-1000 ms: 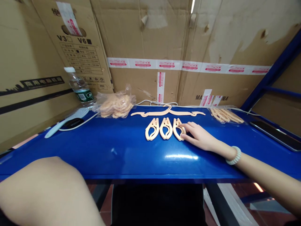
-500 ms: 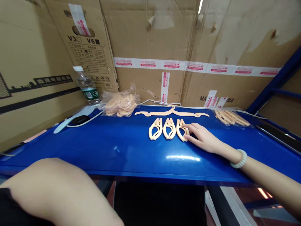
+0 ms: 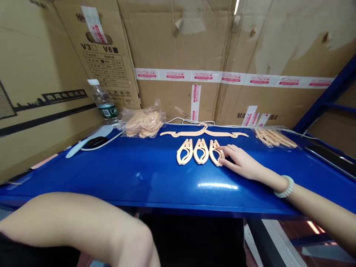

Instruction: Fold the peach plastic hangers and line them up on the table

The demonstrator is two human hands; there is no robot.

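Three folded peach plastic hangers lie side by side on the blue table (image 3: 139, 174): a left one (image 3: 184, 151), a middle one (image 3: 201, 151) and a right one (image 3: 215, 152). My right hand (image 3: 241, 163) lies flat on the table, and its fingertips touch the right hanger without gripping it. A white bead bracelet (image 3: 283, 186) is on that wrist. Behind the three lies an unfolded peach hanger (image 3: 204, 132). My left forearm (image 3: 83, 226) crosses the bottom of the view below the table edge, and its hand is out of sight.
A clear bag of peach parts (image 3: 143, 123) and a water bottle (image 3: 104, 102) stand at the back left, beside a pale blue handled tool (image 3: 89, 139) and a white cable. Another bag of peach pieces (image 3: 275, 138) lies back right. Cardboard boxes (image 3: 194, 55) wall the back.
My left forearm has slid to the right along the bottom of the view. My right hand stays on the right hanger, almost unmoved.
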